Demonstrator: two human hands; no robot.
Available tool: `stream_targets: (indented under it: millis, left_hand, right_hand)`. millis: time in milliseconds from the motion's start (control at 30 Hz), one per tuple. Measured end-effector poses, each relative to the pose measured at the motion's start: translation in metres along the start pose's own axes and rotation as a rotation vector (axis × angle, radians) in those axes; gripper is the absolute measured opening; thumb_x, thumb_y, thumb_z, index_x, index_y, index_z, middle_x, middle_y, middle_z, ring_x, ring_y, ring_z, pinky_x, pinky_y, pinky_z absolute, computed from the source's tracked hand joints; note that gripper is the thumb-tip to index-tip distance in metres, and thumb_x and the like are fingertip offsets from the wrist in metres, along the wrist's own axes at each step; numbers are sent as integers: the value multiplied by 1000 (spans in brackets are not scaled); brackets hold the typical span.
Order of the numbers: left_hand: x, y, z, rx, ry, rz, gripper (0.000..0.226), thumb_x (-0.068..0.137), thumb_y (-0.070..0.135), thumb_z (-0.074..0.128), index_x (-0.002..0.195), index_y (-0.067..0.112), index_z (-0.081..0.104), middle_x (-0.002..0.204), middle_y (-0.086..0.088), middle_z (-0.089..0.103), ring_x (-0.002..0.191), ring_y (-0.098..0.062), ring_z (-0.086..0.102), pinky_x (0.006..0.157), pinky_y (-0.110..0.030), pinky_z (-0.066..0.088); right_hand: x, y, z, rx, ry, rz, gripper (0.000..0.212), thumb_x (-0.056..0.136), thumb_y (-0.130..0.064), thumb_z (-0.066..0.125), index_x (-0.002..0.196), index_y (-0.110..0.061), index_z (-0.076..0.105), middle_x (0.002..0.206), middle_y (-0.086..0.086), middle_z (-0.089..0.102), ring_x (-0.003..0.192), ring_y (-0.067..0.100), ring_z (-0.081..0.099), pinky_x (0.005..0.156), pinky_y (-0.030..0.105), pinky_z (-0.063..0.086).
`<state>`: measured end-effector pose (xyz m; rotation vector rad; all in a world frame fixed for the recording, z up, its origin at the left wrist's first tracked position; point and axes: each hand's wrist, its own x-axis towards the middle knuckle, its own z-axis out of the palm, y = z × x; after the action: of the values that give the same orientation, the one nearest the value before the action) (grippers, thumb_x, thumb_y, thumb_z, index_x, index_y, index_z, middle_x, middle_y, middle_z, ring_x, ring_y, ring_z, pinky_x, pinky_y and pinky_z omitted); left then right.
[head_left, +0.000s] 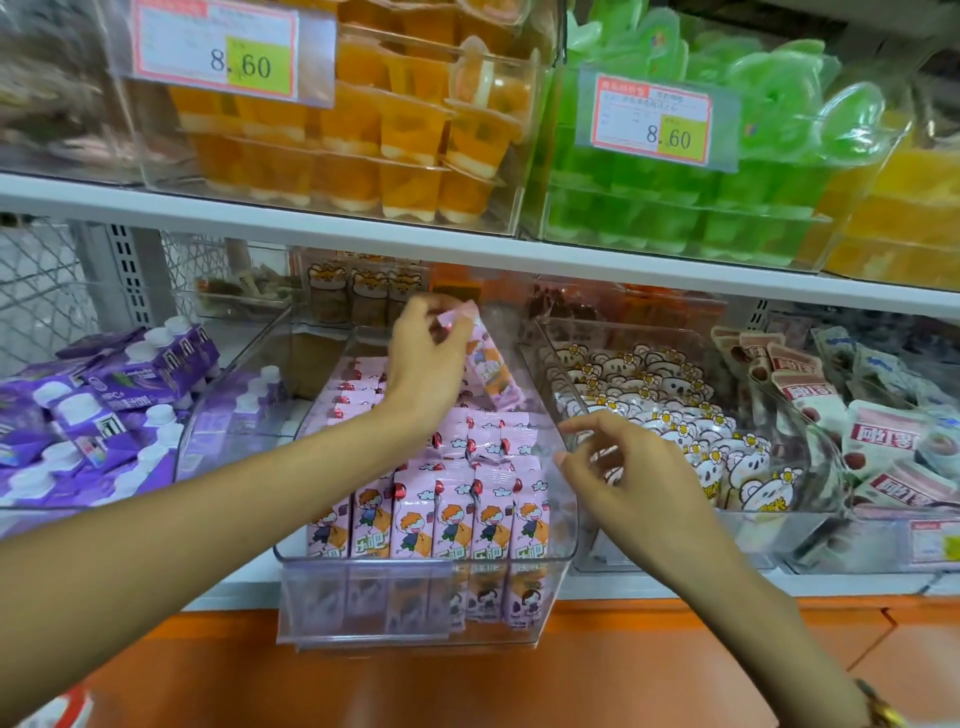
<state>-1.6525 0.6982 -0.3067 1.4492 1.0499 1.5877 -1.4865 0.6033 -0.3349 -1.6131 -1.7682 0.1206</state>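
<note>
The left hand (426, 364) pinches a pink packet (491, 371) by its top end, thumb and fingertips curled round it. The packet hangs slanting down to the right from that pinch, clear of the stock, above the far half of a clear bin (415, 564). In the bin, rows (457, 514) of like packets stand upright; the held one is just over the rows at the right. The right hand (631, 470) is near, by the bin's right wall, with fingers loosely bent and apart and nothing between them. Whether its fingertips touch the clear wall cannot be told. The packet's top edge is covered by the left fingers and its print is blurred. The left wrist hides part of the far rows, and the frosted front of the bin dims the lower halves of the near row. Purple pouches (93, 410) lie in the bin to the left, cut off by the picture's edge. Bear packets (665, 415) fill the bin to the right, partly behind the right hand. On the shelf above, orange cups (395, 130) and green cups (675, 208) sit in clear boxes, their small labels too blurred to read.
</note>
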Motion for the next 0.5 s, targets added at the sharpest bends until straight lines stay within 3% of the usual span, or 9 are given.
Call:
stream_targets:
  millis: [67, 167, 300, 400, 500]
  left_hand:
    - [-14, 10, -16, -71, 53, 79, 5, 98, 16, 50, 96, 21, 51, 97, 1, 61, 87, -8, 60, 73, -16, 52]
    - [-35, 18, -37, -86, 60, 115, 3, 97, 25, 53, 94, 25, 54, 102, -7, 67, 95, -18, 65, 84, -29, 55]
    - [-61, 16, -52, -90, 16, 120, 10, 93, 30, 57, 97, 21, 59, 97, 5, 71, 92, -9, 67, 80, -22, 53]
    - [-70, 14, -57, -124, -39, 104, 10, 92, 28, 58, 97, 21, 61, 95, 6, 71, 91, -6, 67, 80, -23, 54]
    - [-71, 10, -61, -134, -80, 100, 17, 93, 24, 57, 110, 22, 61, 108, 10, 69, 104, -1, 63, 88, -22, 52]
  right_hand:
    - [1, -6, 1, 15, 72, -43, 22, 87, -32, 62, 109, -30, 61, 84, -18, 61, 78, -3, 56, 62, 18, 42]
    - [1, -22, 2, 162, 161, -132, 28, 88, -38, 60, 114, -29, 60, 102, -17, 60, 94, -3, 54, 73, 12, 41]
    - [-6, -51, 16, 341, -42, -147, 53, 85, -62, 51, 131, -36, 47, 120, -21, 52, 112, -7, 47, 89, 8, 38]
    - [-8, -66, 32, 414, -223, -157, 42, 92, -51, 52, 131, -35, 48, 116, -23, 57, 107, -7, 52, 89, 16, 44]
    - [-3, -72, 40, 618, -236, -15, 24, 95, -32, 55, 117, -24, 57, 100, -13, 66, 85, -1, 62, 76, 19, 50]
